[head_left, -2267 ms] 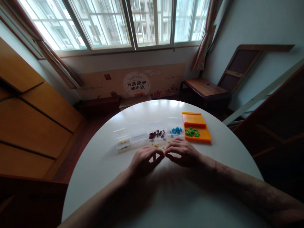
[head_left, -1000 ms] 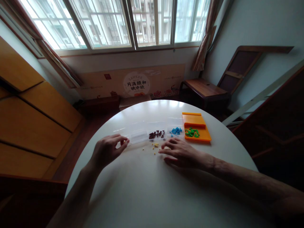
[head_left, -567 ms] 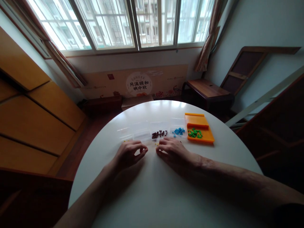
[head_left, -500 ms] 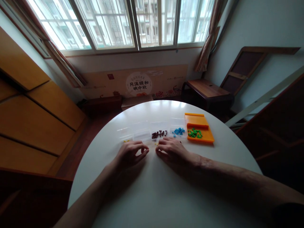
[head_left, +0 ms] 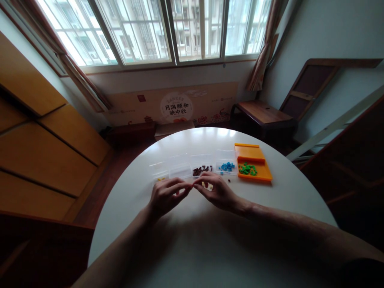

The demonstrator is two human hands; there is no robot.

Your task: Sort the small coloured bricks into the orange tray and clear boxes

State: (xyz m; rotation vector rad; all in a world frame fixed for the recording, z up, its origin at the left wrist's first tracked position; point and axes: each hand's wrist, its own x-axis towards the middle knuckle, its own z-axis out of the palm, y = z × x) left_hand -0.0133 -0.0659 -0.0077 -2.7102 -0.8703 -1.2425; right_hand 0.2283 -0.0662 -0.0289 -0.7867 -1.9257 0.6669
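Note:
My left hand [head_left: 168, 196] and my right hand [head_left: 217, 190] meet at their fingertips over the white table [head_left: 207, 248], thumb and forefinger pinched on each. Whatever sits between the fingertips is too small to make out. Some yellow bits [head_left: 207, 185] show under the fingers of my right hand. Just beyond the hands stand see-through boxes: one holds dark brown pieces [head_left: 202, 171], another blue pieces [head_left: 227, 167]. Yellow pieces [head_left: 161, 179] lie in the leftmost box, partly hidden by my left hand. One dark piece [head_left: 229, 180] lies loose right of my right hand.
An orange tray [head_left: 264, 177] with small green pieces [head_left: 247, 169] stands at the right end of the row. Another see-through box [head_left: 180, 172] stands between the yellow and brown ones. Beyond the round table are a wooden stool [head_left: 267, 112] and a window.
Both hands have come together, closing the gap between their fingertips. My right hand has shifted slightly, showing more yellow bits and the loose dark piece.

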